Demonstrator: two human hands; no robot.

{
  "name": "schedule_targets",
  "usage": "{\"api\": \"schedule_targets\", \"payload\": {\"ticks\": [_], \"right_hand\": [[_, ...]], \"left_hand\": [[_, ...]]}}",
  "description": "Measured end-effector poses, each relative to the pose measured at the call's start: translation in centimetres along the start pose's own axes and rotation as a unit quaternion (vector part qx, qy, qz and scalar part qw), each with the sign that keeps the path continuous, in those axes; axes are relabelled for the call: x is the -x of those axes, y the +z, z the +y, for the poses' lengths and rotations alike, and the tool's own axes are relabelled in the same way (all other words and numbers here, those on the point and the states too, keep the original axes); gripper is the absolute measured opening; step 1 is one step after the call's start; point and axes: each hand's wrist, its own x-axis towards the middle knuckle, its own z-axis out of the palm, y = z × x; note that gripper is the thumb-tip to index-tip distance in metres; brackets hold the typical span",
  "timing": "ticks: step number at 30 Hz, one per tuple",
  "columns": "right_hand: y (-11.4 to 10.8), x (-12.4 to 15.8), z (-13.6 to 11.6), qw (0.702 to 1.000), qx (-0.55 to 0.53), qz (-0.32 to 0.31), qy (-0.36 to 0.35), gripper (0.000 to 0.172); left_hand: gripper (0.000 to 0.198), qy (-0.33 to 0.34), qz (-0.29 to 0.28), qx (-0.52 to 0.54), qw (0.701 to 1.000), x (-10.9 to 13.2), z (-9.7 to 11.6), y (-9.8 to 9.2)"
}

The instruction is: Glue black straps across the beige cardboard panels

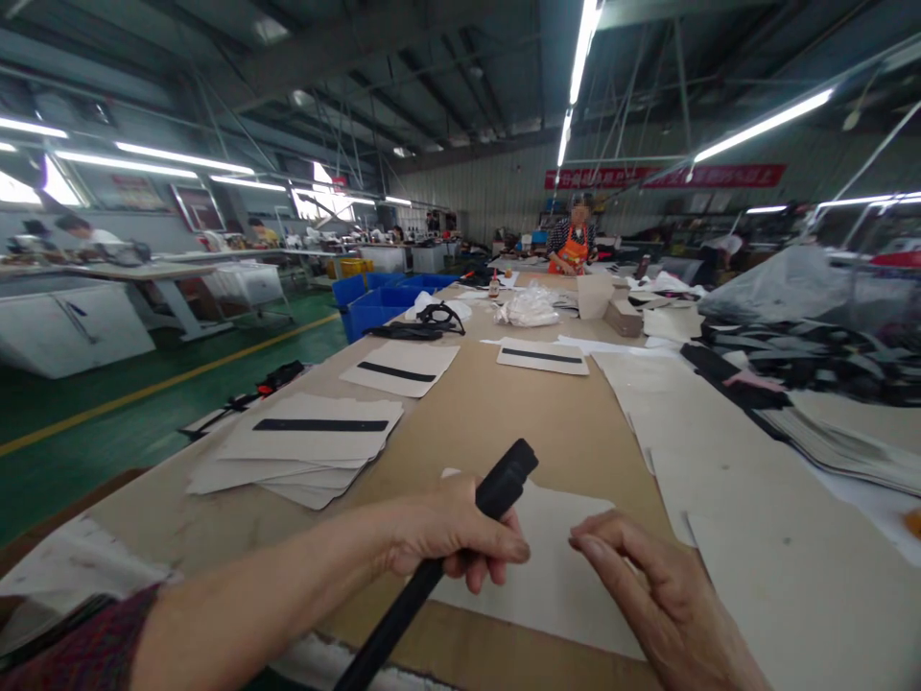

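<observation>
left hand (450, 537): the fingers are closed round the black strip (504, 488), with the thumb lying on top; the grip is full and firm.
right hand (648, 595): it holds nothing; the fingers are bent and narrow, and the tips rest at the right part of the sheet (554, 566). i cannot tell if they press on it.
black strip: long and flat, raised in a slant over the sheet. its upper end points away from the person and its lower end runs out of the picture at the bottom.
sheet: pale, lying flat on the table (496, 413) just in front of the person, partly under both hands.
step in hand, as i judge it: placing the strip on the sheet.
model to follow: the stack of sheets (288, 461) at the left and two more sheets (399, 368) further away each carry one strip lying straight along the middle.
how to do it well: i think the free hand must hold the sheet flat so that it does not slide. the strip is best lowered one end first and parallel to the long edge.
risk: a strip held in a fist can twist, so a lighter grip nearer the end may give more control.
surroundings: large cream sheets (720, 461) and a pile of dark strips (806, 360) lie at the right. blue bins (381, 302) stand beside the table, and a person in an orange apron (574, 245) works at the far end.
</observation>
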Motion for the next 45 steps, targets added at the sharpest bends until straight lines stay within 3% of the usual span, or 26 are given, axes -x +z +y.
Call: {"api": "schedule_targets", "payload": {"ticks": [2,5,9,16,26,32,38,45], "right_hand": [[0.9,0.1,-1.5,0.998,-0.022,0.039,-0.036,0.020],[2.4,0.1,-2.3,0.996,-0.035,0.053,-0.069,0.034],[3.7,0.2,-2.1,0.996,-0.037,0.034,-0.069,0.038],[4.3,1.5,-1.0,0.993,-0.006,0.058,-0.098,0.043],[3.7,1.7,-0.6,0.997,-0.058,0.035,-0.040,0.044],[4.2,2.0,-0.2,0.994,-0.092,0.053,-0.003,0.045],[3.8,1.9,-0.2,0.997,-0.064,0.027,-0.036,0.042],[4.1,2.6,-0.5,0.991,-0.071,0.105,-0.040,0.034]], "left_hand": [[0.030,0.002,-0.001,0.051,0.999,-0.1,-1.0,1.0],[0.036,0.018,-0.002,0.111,0.994,-0.5,-2.2,2.4],[0.036,0.061,-0.008,0.165,0.984,-1.0,-3.2,3.8],[0.031,0.087,0.020,0.246,0.965,-2.3,-4.1,5.4],[0.032,0.080,0.044,0.209,0.974,-2.6,-3.6,6.2],[0.031,0.097,0.055,0.223,0.969,-2.8,-3.9,6.8],[0.031,0.096,0.059,0.228,0.967,-2.9,-4.0,7.2],[0.038,0.100,0.057,0.248,0.962,-3.1,-4.7,7.4]]}}
